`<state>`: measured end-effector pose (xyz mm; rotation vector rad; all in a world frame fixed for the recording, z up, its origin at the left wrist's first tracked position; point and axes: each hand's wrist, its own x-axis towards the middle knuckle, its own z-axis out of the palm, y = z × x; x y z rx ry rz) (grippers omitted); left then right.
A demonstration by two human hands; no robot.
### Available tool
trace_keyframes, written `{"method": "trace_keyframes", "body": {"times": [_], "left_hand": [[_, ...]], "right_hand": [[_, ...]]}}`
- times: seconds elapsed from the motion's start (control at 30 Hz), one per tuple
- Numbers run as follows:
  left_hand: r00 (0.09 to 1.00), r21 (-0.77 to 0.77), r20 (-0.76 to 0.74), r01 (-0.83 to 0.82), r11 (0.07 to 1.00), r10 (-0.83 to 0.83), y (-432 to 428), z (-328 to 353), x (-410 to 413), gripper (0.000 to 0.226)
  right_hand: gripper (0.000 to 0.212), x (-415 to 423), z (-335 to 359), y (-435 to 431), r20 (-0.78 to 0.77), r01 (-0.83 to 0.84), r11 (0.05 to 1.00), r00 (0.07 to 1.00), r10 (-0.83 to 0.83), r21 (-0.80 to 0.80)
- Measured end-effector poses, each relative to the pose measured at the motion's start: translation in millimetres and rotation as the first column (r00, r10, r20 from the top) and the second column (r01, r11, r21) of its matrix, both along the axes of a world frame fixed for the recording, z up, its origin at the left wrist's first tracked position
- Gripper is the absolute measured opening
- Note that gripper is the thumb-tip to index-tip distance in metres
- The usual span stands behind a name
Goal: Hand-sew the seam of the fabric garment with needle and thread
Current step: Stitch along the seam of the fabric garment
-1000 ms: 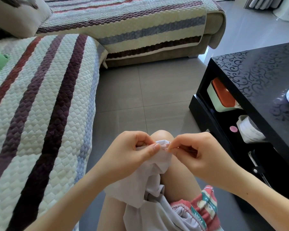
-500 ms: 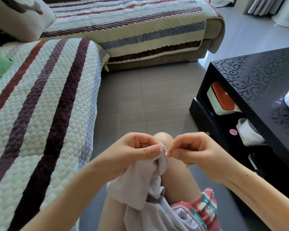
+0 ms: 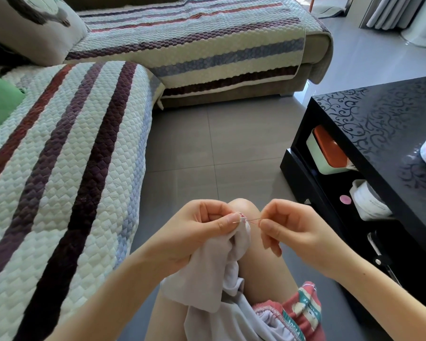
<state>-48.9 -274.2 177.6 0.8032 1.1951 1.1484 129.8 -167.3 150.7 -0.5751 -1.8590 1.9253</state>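
Fingers (image 3: 228, 221) of the left hand (image 3: 199, 232) are pinching the bunched edge of the garment (image 3: 207, 274) just near of the knee (image 3: 242, 205), and the rest of the cloth is hanging down over the lap. The right hand (image 3: 295, 232) is pinching the needle (image 3: 252, 219) between thumb and forefinger, just right of the seam. The needle's far end seems to be sitting in the cloth edge, though I'm not making out how deep. A stitch is being passed, I'd say. The next move is calling for a steady pull rightward to draw the thread, too fine for me to see, while the left pinch is keeping the seam from puckering.
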Motion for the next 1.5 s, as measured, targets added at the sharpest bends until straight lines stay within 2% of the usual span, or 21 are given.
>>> {"method": "trace_keyframes", "body": {"times": [0.07, 0.13, 0.27, 0.33, 0.4, 0.5, 0.6, 0.63, 0.67, 0.73, 0.87, 0.97, 1.07, 1.17, 1.2, 1.27, 1.3, 1.33, 1.37, 1.43, 1.5], "left_hand": [[1.0, -0.003, -0.007, -0.023, 1.0, 0.023, 0, 0, 1, 0.011], [0.999, 0.001, -0.02, -0.041, 0.999, 0.041, 1, 0, 2, 0.011], [0.998, 0.007, -0.013, -0.062, 0.998, 0.062, 1, 3, 1, 0.012], [0.997, 0.019, -0.007, -0.081, 0.997, 0.081, 1, 4, 2, 0.014], [0.994, 0.038, -0.02, -0.109, 0.993, 0.11, 3, 3, 4, 0.015], [0.988, 0.078, -0.091, -0.118, 0.99, 0.125, 7, 1, 9, 0.017], [0.978, 0.094, -0.139, -0.144, 0.985, 0.156, 7, -2, 9, 0.021], [0.974, 0.098, -0.156, -0.151, 0.984, 0.165, 6, -4, 8, 0.023], [0.97, 0.1, -0.168, -0.159, 0.982, 0.174, 5, -5, 8, 0.024], [0.963, 0.106, -0.188, -0.173, 0.979, 0.191, 5, -5, 8, 0.022], [0.965, 0.127, -0.206, -0.136, 0.983, 0.16, 7, -2, 12, 0.019], [0.968, 0.134, -0.206, -0.12, 0.984, 0.146, 6, -1, 12, 0.019], [0.943, 0.106, -0.299, -0.12, 0.987, 0.147, 7, -5, 10, 0.02], [0.834, 0.084, -0.512, -0.192, 0.978, 0.208, 7, -13, 11, 0.019], [0.81, 0.067, -0.55, -0.203, 0.977, 0.206, 6, -15, 12, 0.023], [0.828, 0.046, -0.536, -0.165, 0.985, 0.164, 4, -14, 12, 0.03], [0.857, 0.035, -0.495, -0.142, 0.989, 0.14, 3, -12, 11, 0.028], [0.887, 0.018, -0.446, -0.124, 0.992, 0.119, 3, -10, 8, 0.022], [0.91, 0.002, -0.402, -0.109, 0.994, 0.101, 2, -6, 5, 0.019], [0.939, -0.032, -0.341, -0.067, 0.997, 0.052, -2, 0, -3, 0.029], [0.96, -0.063, -0.279, -0.02, 0.998, 0.001, -7, 4, -11, 0.042]], "right_hand": [[0.028, 1, -2, 1, -0.007, 0.022, 0.996, 1.0, -0.022, 0.085], [0.032, 2, -2, 2, 0.011, 0.047, 0.97, 0.999, -0.051, 0.239], [0.007, 2, -2, 9, 0.038, 0.101, 0.91, 0.991, -0.126, 0.401], [0.009, 0, -2, 8, 0.041, 0.084, 0.89, 0.993, -0.114, 0.448], [0.014, -4, 1, 3, 0.0, 0.085, 0.905, 0.996, -0.094, 0.418], [0.016, -13, 10, -5, -0.092, 0.08, 0.959, 0.994, -0.057, 0.273], [0.008, -16, 12, -5, -0.057, 0.1, 0.946, 0.995, -0.086, 0.309], [0.004, -15, 11, -3, -0.015, 0.112, 0.903, 0.993, -0.116, 0.414], [0.014, -13, 10, -2, 0.026, 0.138, 0.819, 0.983, -0.183, 0.557], [0.03, -11, 9, -2, -0.025, 0.213, 0.602, 0.952, -0.306, 0.769], [0.018, -20, 14, -5, -0.26, 0.328, 0.314, 0.936, -0.239, 0.891], [0.016, -25, 13, -5, -0.314, 0.338, 0.197, 0.938, -0.145, 0.92], [0.01, -30, 19, -9, -0.321, 0.321, 0.279, 0.946, -0.048, 0.905], [0.012, -33, 38, -19, -0.371, 0.285, 0.509, 0.926, 0.073, 0.812], [0.013, -33, 45, -20, -0.376, 0.234, 0.647, 0.922, 0.089, 0.726], [0.011, -34, 59, -16, -0.341, 0.083, 0.925, 0.938, 0.053, 0.372], [0.01, -32, 59, -8, -0.305, 0.038, 0.985, 0.952, 0.016, 0.169], [0.01, -29, 55, 3, -0.253, 0.027, 0.999, 0.967, -0.019, 0.026], [0.012, -25, 50, 18, -0.198, 0.055, 0.998, 0.978, -0.062, -0.041], [0.019, -20, 38, 51, -0.114, 0.187, 0.982, 0.976, -0.187, -0.014], [0.026, -12, 23, 92, -0.057, 0.361, 0.929, 0.932, -0.357, 0.08]]}}
